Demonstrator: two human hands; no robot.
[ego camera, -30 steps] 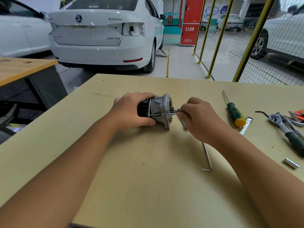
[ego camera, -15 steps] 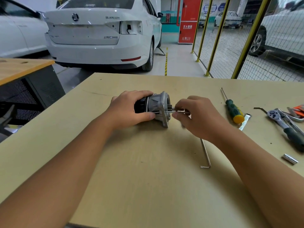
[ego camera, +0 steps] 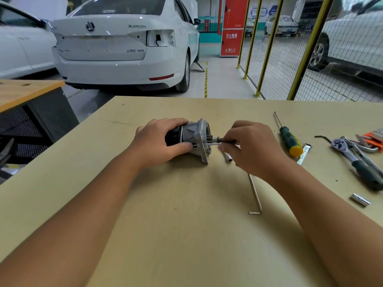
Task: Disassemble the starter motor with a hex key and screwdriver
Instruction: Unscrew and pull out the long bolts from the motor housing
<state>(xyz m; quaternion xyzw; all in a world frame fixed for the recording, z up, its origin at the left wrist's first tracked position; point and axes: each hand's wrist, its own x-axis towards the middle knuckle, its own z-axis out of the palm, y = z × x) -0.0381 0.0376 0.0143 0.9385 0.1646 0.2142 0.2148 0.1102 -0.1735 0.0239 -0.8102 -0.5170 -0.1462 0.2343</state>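
1. Drawn further out since a second ago, a long thin bolt (ego camera: 213,143) now shows more of its shank between the motor's flange and the right hand, which has shifted rightward away from the housing.
2. Left hand (ego camera: 159,141) grips the starter motor (ego camera: 194,139) as before, fingers and thumb curled round its dark rear body, pinning it on its side on the table (ego camera: 186,235).
3. Right hand (ego camera: 252,148) pinches the bolt's outer end with curled fingers; whether a small tool sits in that pinch I cannot tell.
4. A small socket (ego camera: 228,157) lies just beside the flange, and the long hex key (ego camera: 255,195) lies idle on the table below the right wrist.
5. Further right, the green screwdriver (ego camera: 288,139) and a ratchet (ego camera: 356,160) lie untouched.
6. My reading: the through-bolt is already loosened and is being withdrawn by hand, so the end housing should soon be free to separate.
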